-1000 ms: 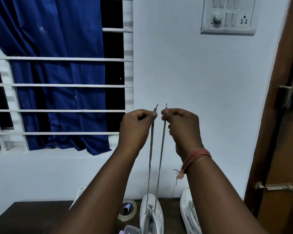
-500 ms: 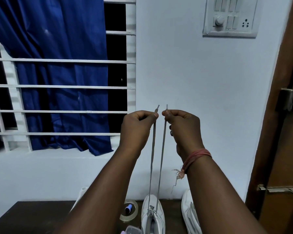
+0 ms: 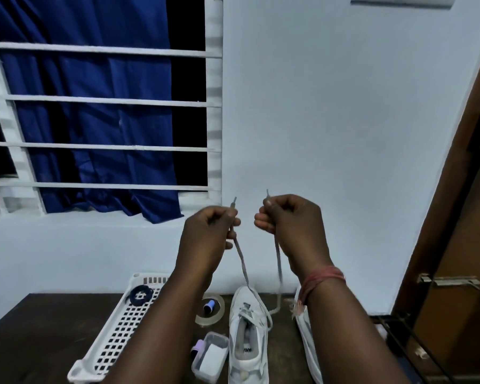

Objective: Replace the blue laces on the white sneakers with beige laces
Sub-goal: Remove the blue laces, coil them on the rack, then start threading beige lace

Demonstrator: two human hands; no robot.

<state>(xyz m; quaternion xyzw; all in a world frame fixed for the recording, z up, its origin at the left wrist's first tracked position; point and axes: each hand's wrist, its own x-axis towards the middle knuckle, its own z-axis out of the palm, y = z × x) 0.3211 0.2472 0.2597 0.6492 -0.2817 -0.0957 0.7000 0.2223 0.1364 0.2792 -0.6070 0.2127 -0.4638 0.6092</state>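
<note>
You've got both ends of the beige lace (image 3: 243, 263) pinched, left hand (image 3: 205, 236) and right hand (image 3: 291, 225) raised above the sneaker (image 3: 247, 336) it threads. Ends look level; next, cross them into the following eyelets.

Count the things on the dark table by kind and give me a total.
White sneakers: 2
White perforated plastic tray: 1
Clear tape roll: 1
Small blue thread spool: 1
Small clear plastic box: 1
Dark blue round item in the tray: 1
Total: 7
</note>
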